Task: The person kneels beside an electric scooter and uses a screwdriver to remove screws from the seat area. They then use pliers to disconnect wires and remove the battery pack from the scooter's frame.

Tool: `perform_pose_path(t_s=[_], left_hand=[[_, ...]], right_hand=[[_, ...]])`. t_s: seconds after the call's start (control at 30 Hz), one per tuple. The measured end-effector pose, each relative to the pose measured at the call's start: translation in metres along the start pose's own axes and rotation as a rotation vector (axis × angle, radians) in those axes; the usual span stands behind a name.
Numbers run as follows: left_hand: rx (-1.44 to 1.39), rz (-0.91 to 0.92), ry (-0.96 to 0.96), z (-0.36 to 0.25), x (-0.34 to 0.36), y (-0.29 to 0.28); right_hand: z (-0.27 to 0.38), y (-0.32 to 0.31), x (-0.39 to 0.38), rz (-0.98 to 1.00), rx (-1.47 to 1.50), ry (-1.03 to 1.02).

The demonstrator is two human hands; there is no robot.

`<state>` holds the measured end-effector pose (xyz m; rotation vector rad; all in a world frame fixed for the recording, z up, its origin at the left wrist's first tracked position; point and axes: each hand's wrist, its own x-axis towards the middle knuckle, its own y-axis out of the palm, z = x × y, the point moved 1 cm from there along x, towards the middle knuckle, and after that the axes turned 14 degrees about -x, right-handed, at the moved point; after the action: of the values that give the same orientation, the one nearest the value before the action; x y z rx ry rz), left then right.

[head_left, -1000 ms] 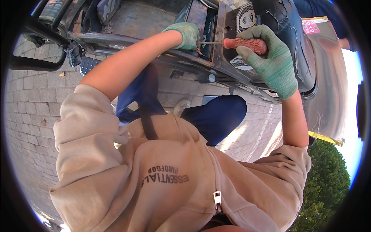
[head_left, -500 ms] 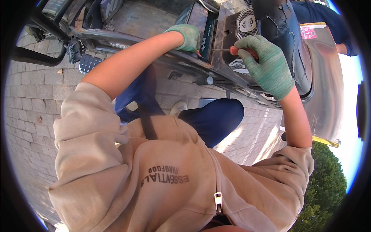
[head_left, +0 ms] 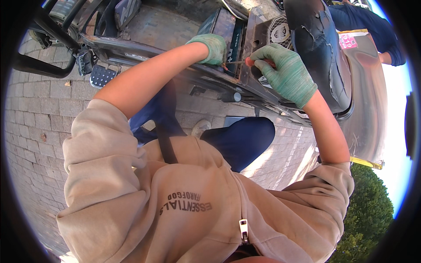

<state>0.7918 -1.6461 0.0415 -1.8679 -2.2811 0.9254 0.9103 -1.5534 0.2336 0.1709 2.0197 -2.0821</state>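
My right hand [head_left: 285, 72], in a green knit glove, grips a screwdriver by its red handle [head_left: 250, 62]. Its thin shaft points left, and the tip is at or close to the fingers of my left hand [head_left: 213, 49]. That hand, gloved alike, is closed at the near end of a dark box like a battery [head_left: 235, 38], set in a vehicle's metal frame. A small reddish piece [head_left: 225, 67] shows at its fingertips; whether the hand holds it is hard to see.
A torn black seat [head_left: 313, 48] rises right of my right hand, beside a shiny metal panel [head_left: 366, 87]. Black bars [head_left: 48, 65] and a dotted pedal [head_left: 101, 75] are at the left. Another person's dark-clothed arm [head_left: 372, 26] shows at the far right. Paving bricks [head_left: 48, 114] lie below.
My right hand has moved left and slightly down with the screwdriver, bringing its tip to my left fingers. My left hand has hardly moved.
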Motion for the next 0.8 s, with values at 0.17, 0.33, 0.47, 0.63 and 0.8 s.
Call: perform_pose_path(t_s=[0.17,0.33,0.47,0.63,0.8], left_hand=[[-0.027,0.007,-0.008,-0.0008,-0.0024,-0.0011],[-0.007,0.005,0.010,0.0006,-0.0002,0.0003],[-0.003,-0.043,-0.019,-0.0004,-0.0003,0.0016],[-0.014,0.004,-0.011,-0.0017,-0.0020,-0.0009],[-0.010,0.028,-0.009,-0.0008,-0.0019,-0.0031]], right_hand=[[-0.0009,0.0013,0.0020,0.002,0.014,-0.001],[-0.0001,0.0014,0.0028,-0.017,-0.017,-0.013],[0.0007,0.0008,0.0028,-0.007,-0.008,-0.003],[-0.0006,0.0003,0.0028,0.028,0.017,0.004],[-0.0052,-0.0033,0.0059,0.034,-0.019,-0.086]])
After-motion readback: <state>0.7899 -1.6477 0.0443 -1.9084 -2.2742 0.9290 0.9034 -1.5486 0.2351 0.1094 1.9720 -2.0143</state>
